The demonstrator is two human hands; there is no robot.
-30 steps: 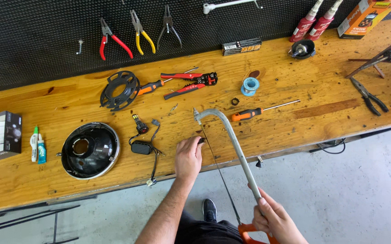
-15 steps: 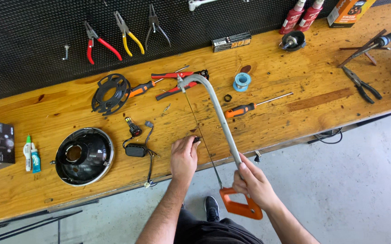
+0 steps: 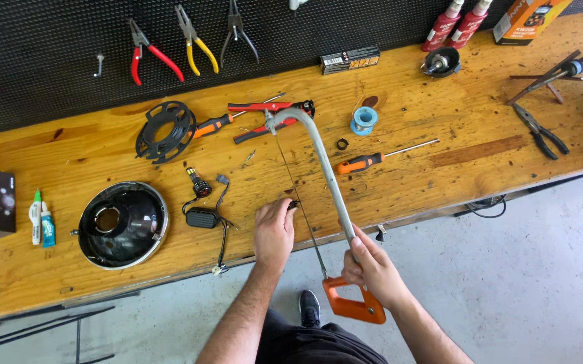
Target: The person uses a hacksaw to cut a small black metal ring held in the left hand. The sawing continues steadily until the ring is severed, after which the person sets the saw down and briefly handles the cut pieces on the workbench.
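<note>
I see my right hand (image 3: pixel 372 269) wrapped tight around the hacksaw (image 3: pixel 322 172), with the fingers closed where the grey metal frame meets the orange handle (image 3: pixel 353 305). The saw reaches out over the wooden bench (image 3: pixel 440 189), its far end up near the red and black pliers (image 3: pixel 264 118), and its thin blade runs down past my left hand (image 3: pixel 274 229). My left hand lies on the bench near the front edge, fingers pinched shut on a small dark part (image 3: pixel 293 203) right beside the blade. I think the saw is stiff and a bit heavy at the front, so the best place to hold it is the orange handle, not the bare frame. The blade is thin and sharp and could bend or snap if pushed sideways. The small part looks hard and tiny, so it could slip or roll under the saw; it needs a firm pinch, with fingertips kept away from the teeth. Left of my hand there is a black wired plug (image 3: pixel 202 217) and a round black lamp bowl (image 3: pixel 123 224). An orange screwdriver (image 3: pixel 372 160) lies to the right
</note>
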